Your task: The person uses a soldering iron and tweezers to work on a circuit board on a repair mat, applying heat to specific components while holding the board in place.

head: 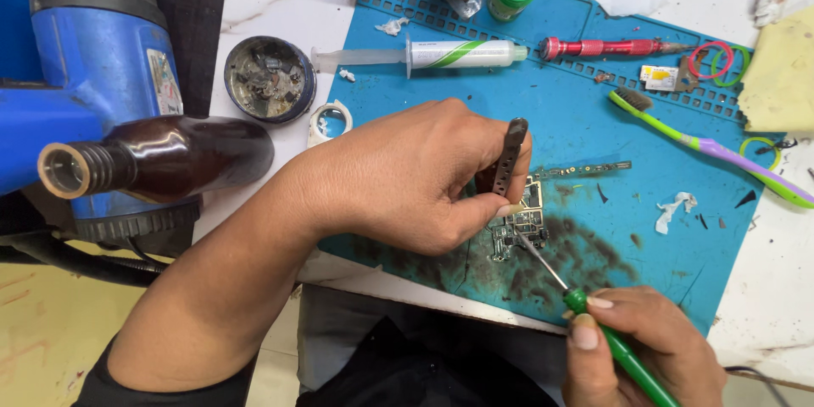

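The left hand [407, 174] pinches dark tweezers [507, 157] over a circuit board [521, 225] lying mid-mat [577, 119]. The right hand [644, 348], near right, grips a green tool [623, 352], its metal tip touching the board. A syringe [441, 54] lies far.

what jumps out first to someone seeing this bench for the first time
In the middle, the left hand pinches dark tweezers over a small circuit board on the stained blue mat, while the right hand brings a green-handled probe to it from the lower right. At far left a brown bottle lies against a big blue heat gun. A white syringe lies along the mat's top.
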